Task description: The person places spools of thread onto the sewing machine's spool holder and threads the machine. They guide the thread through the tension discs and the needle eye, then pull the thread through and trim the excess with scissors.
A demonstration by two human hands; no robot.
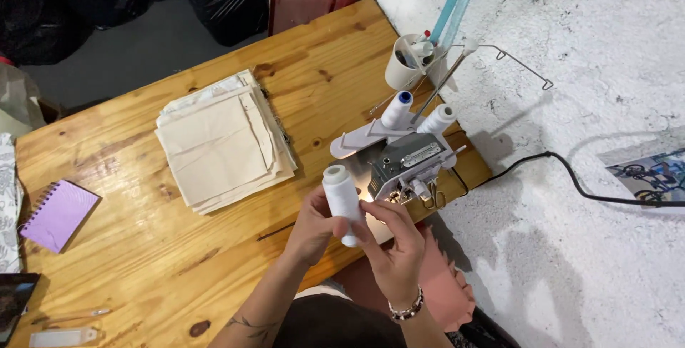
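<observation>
Both my hands hold a white thread cone upright over the front edge of the wooden table. My left hand wraps around its lower side. My right hand, with a bead bracelet at the wrist, pinches the cone's side with its fingertips. Just behind the cone stands a small grey sewing machine, with a blue-topped thread cone and a white thread cone on its stand.
A stack of cream fabric squares lies mid-table. A purple spiral notebook sits at the left. A white cup with tools stands at the far right corner. A black cable crosses the white floor.
</observation>
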